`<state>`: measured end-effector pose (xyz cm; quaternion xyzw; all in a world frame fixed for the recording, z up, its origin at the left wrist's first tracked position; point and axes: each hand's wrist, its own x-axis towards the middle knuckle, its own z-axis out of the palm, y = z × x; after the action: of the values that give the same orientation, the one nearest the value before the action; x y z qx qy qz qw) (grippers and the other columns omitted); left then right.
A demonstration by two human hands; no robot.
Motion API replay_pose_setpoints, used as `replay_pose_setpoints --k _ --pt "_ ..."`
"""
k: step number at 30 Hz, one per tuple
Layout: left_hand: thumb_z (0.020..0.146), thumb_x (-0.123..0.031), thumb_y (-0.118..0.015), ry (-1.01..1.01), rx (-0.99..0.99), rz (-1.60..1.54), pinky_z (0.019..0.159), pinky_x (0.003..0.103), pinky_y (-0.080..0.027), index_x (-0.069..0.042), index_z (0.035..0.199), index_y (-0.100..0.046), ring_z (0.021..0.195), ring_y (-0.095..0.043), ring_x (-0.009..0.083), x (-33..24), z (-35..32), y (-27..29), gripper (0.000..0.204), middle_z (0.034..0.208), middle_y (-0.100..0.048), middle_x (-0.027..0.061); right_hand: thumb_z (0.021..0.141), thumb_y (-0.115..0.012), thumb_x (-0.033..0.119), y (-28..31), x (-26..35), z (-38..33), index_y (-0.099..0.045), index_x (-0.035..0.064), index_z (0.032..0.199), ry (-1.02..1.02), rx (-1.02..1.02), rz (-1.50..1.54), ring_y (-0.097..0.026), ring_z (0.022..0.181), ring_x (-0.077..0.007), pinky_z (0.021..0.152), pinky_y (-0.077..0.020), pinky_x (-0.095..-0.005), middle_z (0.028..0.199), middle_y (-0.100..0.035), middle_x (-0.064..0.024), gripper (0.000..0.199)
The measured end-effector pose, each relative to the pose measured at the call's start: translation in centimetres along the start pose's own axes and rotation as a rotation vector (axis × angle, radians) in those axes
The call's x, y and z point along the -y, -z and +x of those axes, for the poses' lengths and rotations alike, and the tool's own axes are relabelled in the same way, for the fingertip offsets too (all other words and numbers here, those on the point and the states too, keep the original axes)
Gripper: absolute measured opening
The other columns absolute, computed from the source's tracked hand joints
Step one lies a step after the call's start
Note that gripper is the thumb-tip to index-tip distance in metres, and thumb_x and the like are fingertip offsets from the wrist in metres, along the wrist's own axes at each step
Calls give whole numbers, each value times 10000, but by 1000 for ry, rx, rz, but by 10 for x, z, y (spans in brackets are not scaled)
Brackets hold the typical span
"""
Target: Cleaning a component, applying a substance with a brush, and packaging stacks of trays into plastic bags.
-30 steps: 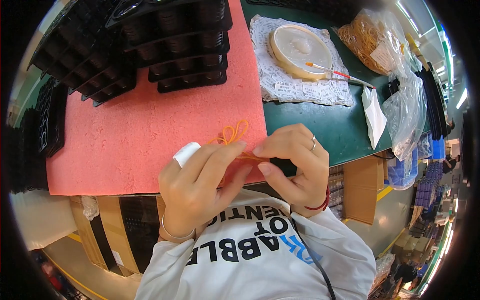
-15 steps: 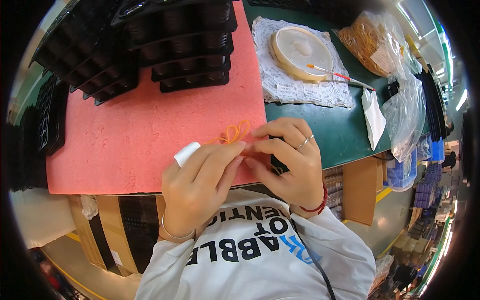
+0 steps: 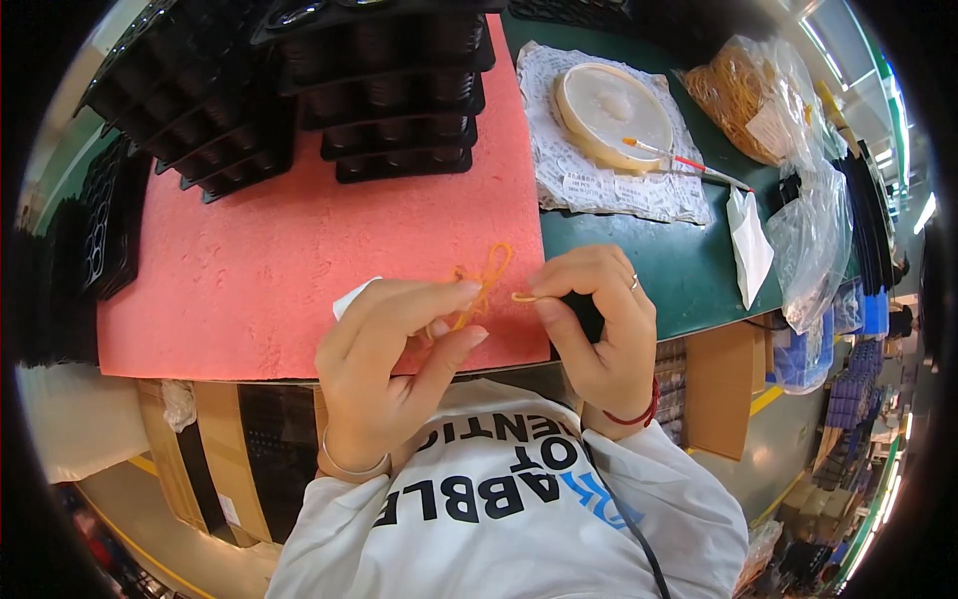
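Observation:
My left hand (image 3: pixel 384 349) is partly curled, with orange rubber bands (image 3: pixel 496 265) at its fingertips. One band loops up beyond the index finger, and more strands run down between finger and thumb. Just to the right, my right hand (image 3: pixel 599 314) pinches the end of a single rubber band (image 3: pixel 523 297) between thumb and forefinger. A small gap separates the two hands, both above the pink foam sheet (image 3: pixel 259 260). By the back of my left hand shows a small white piece (image 3: pixel 355 297), mostly covered; what it is I cannot tell.
Stacked black plastic trays (image 3: pixel 399 125) rise at the far left. On the green table (image 3: pixel 639 245), a round pale-rimmed dish (image 3: pixel 611 112) rests on printed paper, with a red-handled brush (image 3: pixel 689 163) across it. Farther right lie a bag of rubber bands (image 3: pixel 733 100) and a white tissue (image 3: pixel 748 250).
My hands have drawn apart. The right moved rightward with one rubber band in its pinch; the left fingers opened slightly around the others. The view shifted a little.

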<state>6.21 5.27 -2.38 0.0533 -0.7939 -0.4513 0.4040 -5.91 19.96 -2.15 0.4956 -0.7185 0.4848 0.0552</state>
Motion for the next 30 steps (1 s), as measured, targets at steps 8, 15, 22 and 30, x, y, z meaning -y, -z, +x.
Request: replay_pose_setpoints --k 8,15,22,30 --pt "689 51 -741 38 107 -56 593 242 -536 -33 1005 -667 703 -621 152 -4 2 0 336 845 -639 93 589 -727 36 -6 0 4 -608 87 824 250 99 18 -574 976 -299 823 -471 -387 1094 -615 -81 269" --pt "706 64 -721 9 68 -86 580 256 -533 -22 999 -666 706 -626 166 -4 4 -2 311 829 -637 97 596 -730 73 -9 2 3 -617 95 818 297 174 15 -578 994 -285 806 -463 -380 1078 -622 -73 250" --pt "707 74 -714 19 75 -105 587 254 -528 -16 984 -662 714 -624 177 -4 6 -3 296 810 -632 91 608 -755 60 -6 1 0 -650 78 786 265 120 -53 -600 881 -256 755 -458 -369 876 -649 -43 207" --pt "695 95 -705 49 20 -40 609 263 -525 -26 965 -664 738 -626 193 -1 3 -3 299 833 -639 98 679 -725 -18 -2 0 -5 -647 57 837 170 -118 66 -604 811 -235 724 -459 -328 839 -660 -59 192"
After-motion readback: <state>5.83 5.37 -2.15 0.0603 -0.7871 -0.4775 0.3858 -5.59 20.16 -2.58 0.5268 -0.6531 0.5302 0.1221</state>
